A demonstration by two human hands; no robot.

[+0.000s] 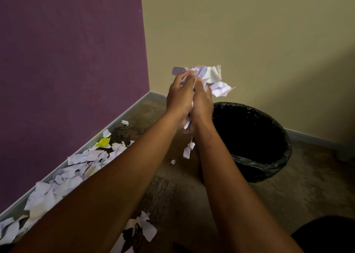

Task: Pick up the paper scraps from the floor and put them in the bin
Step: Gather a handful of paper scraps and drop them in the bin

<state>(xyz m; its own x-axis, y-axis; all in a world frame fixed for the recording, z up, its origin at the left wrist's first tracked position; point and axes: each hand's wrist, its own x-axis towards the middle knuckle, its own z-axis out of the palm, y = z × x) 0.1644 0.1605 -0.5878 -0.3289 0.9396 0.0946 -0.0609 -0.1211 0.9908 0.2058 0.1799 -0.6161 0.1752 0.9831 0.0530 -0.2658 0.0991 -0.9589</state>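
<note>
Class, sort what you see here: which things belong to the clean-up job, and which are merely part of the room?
Belong to the job:
- bundle of crumpled white paper scraps, held by left hand and right hand
- white and yellow scraps by the skirting
- round bin with black liner

Merely there:
- purple wall
- beige wall

The bin stands on the floor in the corner, right of both hands. Paper scraps lie along the left wall's base, others nearer the viewer.
</note>
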